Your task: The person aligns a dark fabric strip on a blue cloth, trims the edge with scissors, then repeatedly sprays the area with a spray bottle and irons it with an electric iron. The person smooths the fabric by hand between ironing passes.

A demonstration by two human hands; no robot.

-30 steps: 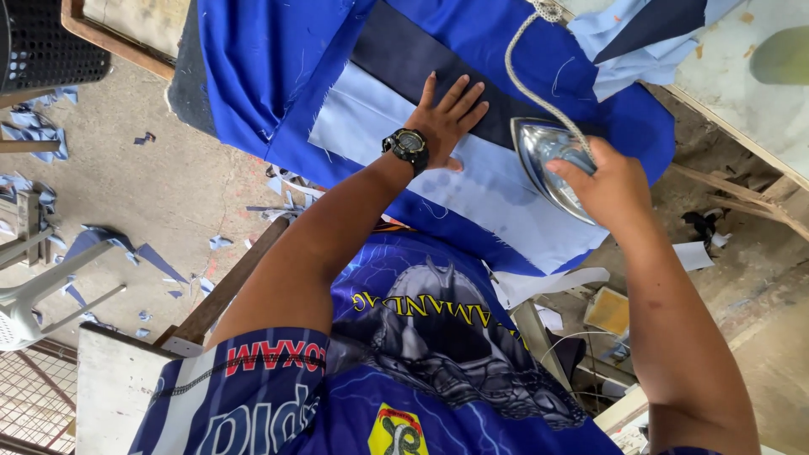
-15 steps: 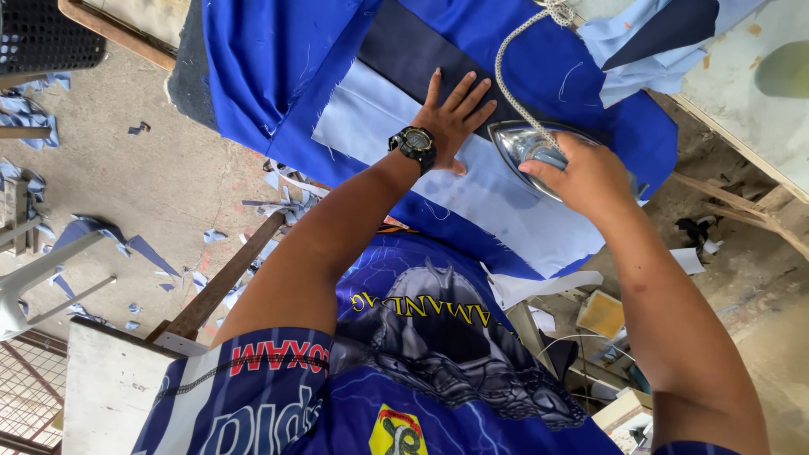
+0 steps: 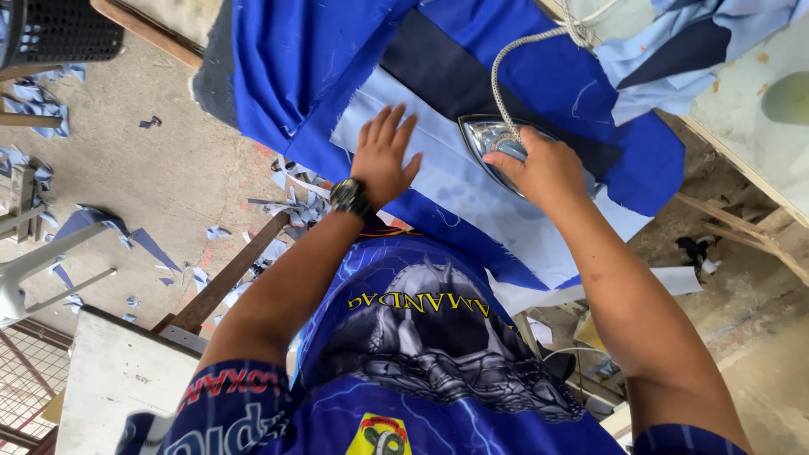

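On blue cloth (image 3: pixel 539 76), right hand (image 3: pixel 543 168) grips iron (image 3: pixel 489 139); left hand (image 3: pixel 383 156) flat beside it

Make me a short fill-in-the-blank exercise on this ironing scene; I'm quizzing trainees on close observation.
1. The right hand grips a silver ____ by its handle.
2. The left hand lies flat on the ____ blue cloth.
3. On the left wrist sits a black ____.
4. A braided ____ runs up from the tool towards the table's far edge.

Missing words: iron; light; watch; cord
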